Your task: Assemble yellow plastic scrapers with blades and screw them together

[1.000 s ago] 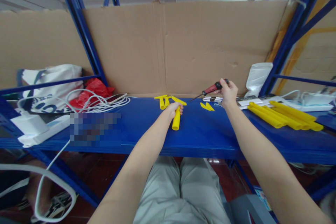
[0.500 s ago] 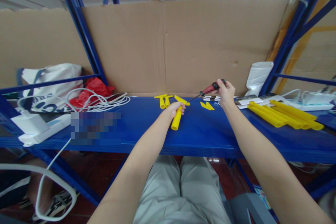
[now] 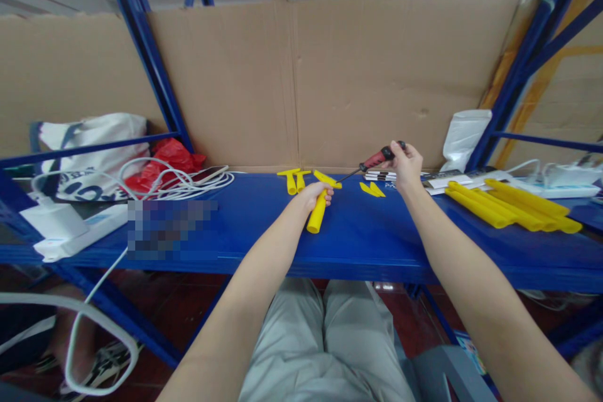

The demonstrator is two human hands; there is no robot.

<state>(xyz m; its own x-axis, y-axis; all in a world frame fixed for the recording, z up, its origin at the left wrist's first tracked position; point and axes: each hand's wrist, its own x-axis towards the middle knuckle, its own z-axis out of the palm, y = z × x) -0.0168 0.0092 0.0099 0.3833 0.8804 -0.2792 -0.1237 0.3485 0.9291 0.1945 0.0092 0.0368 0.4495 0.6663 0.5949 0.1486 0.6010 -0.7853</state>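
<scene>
My left hand (image 3: pixel 317 195) is wrapped round a yellow tube (image 3: pixel 316 220), whose open end points down toward the bench's front edge. Joined to or lying against the tube's far end is a flat yellow piece (image 3: pixel 325 178); my fingers hide where they meet. In my right hand (image 3: pixel 406 164) is a screwdriver (image 3: pixel 375 159) with a red and black handle, gripped near its butt. Its thin shaft slants down left, and the tip ends at the yellow piece by my left fingers. Two loose yellow blades (image 3: pixel 372 189) lie between the hands.
Two yellow T-shaped scrapers (image 3: pixel 296 181) lie behind my left hand. Several yellow tubes (image 3: pixel 511 206) are stacked at the right on the blue bench (image 3: pixel 377 242). White cables (image 3: pixel 188 181), a power strip (image 3: pixel 94 229) and a red bag (image 3: pixel 172 160) occupy the left. Cardboard (image 3: pixel 226 88) walls the back.
</scene>
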